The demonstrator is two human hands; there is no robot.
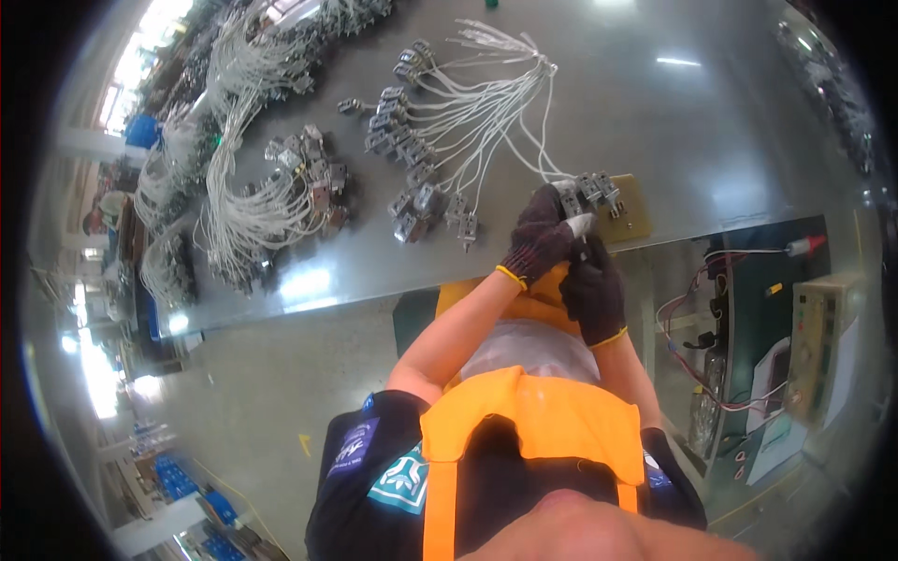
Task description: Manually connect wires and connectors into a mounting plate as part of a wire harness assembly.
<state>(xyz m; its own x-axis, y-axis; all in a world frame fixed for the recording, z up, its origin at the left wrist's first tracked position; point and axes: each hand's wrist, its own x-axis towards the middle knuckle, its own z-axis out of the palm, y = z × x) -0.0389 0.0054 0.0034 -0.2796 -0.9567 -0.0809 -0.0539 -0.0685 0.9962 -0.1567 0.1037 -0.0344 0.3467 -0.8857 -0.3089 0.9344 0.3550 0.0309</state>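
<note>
Both my hands wear dark knit gloves with yellow cuffs and pale fingertips. My left hand (540, 236) is closed at the table's front edge, its fingers on a small silver metal block (571, 198) with a white cable. Just to the right and nearer to me, my right hand (595, 292) has its fingers drawn together, almost touching the left fingertips. Whatever it pinches is too small to make out. More metal blocks (600, 187) sit side by side on a tan board (638, 210). White cables (486, 107) run from them to a tied bundle farther back.
Several cabled metal blocks (398, 131) lie left of my hands on the grey table (692, 122). Beyond them are heaps of similar blocks (313, 178) and white cables (234, 210). At right, below table height, stands a beige box-shaped device (818, 346) with wires (669, 318).
</note>
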